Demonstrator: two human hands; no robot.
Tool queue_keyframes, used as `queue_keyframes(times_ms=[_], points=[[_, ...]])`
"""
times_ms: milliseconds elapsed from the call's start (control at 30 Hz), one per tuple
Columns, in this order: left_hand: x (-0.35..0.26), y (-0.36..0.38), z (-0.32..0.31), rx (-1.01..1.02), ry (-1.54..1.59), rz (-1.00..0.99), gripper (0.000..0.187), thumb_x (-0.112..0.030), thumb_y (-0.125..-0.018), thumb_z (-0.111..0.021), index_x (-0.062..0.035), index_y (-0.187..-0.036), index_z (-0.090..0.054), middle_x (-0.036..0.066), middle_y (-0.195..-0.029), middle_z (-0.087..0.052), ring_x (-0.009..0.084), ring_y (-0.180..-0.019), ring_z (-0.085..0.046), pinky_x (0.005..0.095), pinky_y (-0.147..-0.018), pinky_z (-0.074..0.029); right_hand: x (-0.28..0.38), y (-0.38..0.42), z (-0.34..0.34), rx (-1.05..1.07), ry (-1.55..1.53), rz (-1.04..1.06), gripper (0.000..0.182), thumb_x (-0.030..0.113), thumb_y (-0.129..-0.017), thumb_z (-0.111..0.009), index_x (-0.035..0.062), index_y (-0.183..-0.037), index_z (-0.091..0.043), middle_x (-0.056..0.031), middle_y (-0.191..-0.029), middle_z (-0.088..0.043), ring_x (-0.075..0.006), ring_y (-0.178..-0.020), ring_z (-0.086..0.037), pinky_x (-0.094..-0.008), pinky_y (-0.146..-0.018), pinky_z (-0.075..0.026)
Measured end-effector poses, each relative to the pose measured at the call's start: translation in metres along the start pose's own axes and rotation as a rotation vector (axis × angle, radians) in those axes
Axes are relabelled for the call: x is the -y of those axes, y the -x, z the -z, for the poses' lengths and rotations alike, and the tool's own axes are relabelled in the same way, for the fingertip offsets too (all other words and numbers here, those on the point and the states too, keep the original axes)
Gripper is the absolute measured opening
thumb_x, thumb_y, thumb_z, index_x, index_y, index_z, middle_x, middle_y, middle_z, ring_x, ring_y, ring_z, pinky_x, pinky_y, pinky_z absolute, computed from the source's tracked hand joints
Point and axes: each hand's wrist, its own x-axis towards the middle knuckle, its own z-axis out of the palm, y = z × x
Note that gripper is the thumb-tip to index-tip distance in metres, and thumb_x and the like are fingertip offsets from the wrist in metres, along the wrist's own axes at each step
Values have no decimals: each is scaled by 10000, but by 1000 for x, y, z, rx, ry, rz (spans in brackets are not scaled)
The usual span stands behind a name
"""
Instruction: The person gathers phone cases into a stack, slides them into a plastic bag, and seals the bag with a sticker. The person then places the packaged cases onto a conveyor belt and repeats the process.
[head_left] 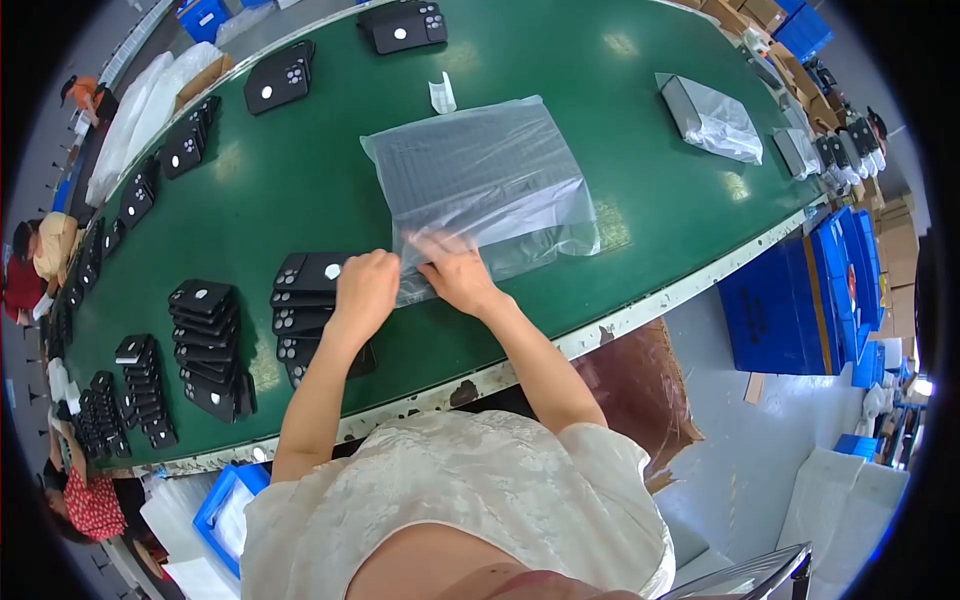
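A clear plastic bag (470,160) lies on the green table with a dark, ridged block of packed pieces inside, its near end loose and creased. My left hand (368,288) is closed in a pinch on the bag's near left corner. Beside it, my right hand (458,275) reaches onto the same end, fingers stretched out towards the left and partly blurred behind the film, thumb apart from them. Just left of my left hand stands a stack of black phone cases (300,298), partly hidden by my forearm.
More stacks of black phone cases (205,345) line the table's left side and far edge (403,28). A small white curved piece (442,94) lies beyond the bag. Another wrapped block (710,118) is at right. Blue crates (790,300) stand beside the table; several people sit at far left.
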Motion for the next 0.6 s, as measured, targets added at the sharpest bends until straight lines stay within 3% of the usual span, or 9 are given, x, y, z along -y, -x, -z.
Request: queue_keyframes(times_ms=[33, 100, 167, 233, 267, 333, 467, 533, 600], points=[[3, -5, 6, -9, -33, 70, 113, -98, -868, -638, -22, -926, -577, 123, -833, -591, 328, -809, -601, 438, -711, -471, 0, -2, 2, -44, -101, -9, 422, 22, -792, -694, 141, -1192, -634, -126, -1109, -631, -356, -1071, -583, -472, -922, -404], [-4, -10, 11, -63, -43, 97, 145, -93, -878, -624, -20, -989, -566, 135, -832, -602, 339, -798, -609, 448, -702, -475, -12, 15, 37, -372, 206, 19, 428, 2, -775, -703, 112, -1181, -623, -110, -1085, -619, -373, -1062, -571, -516, -936, -395], [-13, -17, 11, -193, -53, 171, 233, -82, -897, -595, -16, -1114, -542, 160, -830, -624, 359, -778, -626, 468, -685, -483, -22, 19, 72, -714, 480, -184, 388, 2, -776, -705, 101, -1143, -625, -94, -1081, -612, -374, -1058, -563, -549, -964, -375], [-11, -19, -14, -86, 21, 274, 274, -91, -913, -582, -20, -1168, -512, 183, -844, -633, 375, -778, -633, 486, -681, -485, -41, 0, 100, -796, 775, -327, 296, -9, -793, -683, 79, -1071, -629, -117, -1016, -641, -380, -994, -601, -530, -905, -443], [-6, -27, -28, 1, 84, 364, 315, -100, -929, -569, -23, -1222, -482, 206, -859, -643, 391, -778, -640, 504, -677, -487, -68, 9, 108, -797, 781, -326, 296, -9, -793, -683, 79, -1071, -629, -117, -1016, -641, -380, -994, -601, -530, -905, -443], [2, -48, -24, 54, 144, 438, 356, -108, -945, -556, -27, -1275, -452, 229, -874, -652, 407, -778, -647, 522, -673, -488, -121, 7, 119, -261, 500, -522, 200, 23, -852, -628, 87, -1042, -629, -169, -952, -676, -394, -915, -645, -506, -781, -509], [49, -99, 53, -444, 220, 214, 337, -137, -1003, -474, -58, -1330, -454, 269, -1007, -662, 440, -857, -657, 543, -724, -499, -102, -86, 177, -360, 636, -220, 128, 134, -945, -537, 123, -1013, -645, -212, -869, -690, -416, -805, -673, -510, -671, -537], [92, -145, 90, -529, 221, 60, 312, -128, -1009, -441, -46, -1295, -532, 197, -998, -690, 390, -826, -677, 496, -711, -510, -52, -141, 212, -375, 707, -163, 154, 177, -963, -519, 143, -1024, -656, -205, -841, -693, -422, -770, -677, -517, -661, -542], [95, -150, 124, -437, 324, 117, 305, -128, -1008, -437, -39, -1275, -555, 166, -956, -685, 345, -784, -667, 466, -691, -507, -34, -157, 217, -373, 735, -129, 161, 185, -964, -520, 148, -1035, -659, -197, -821, -694, -422, -753, -677, -516, -653, -544]])
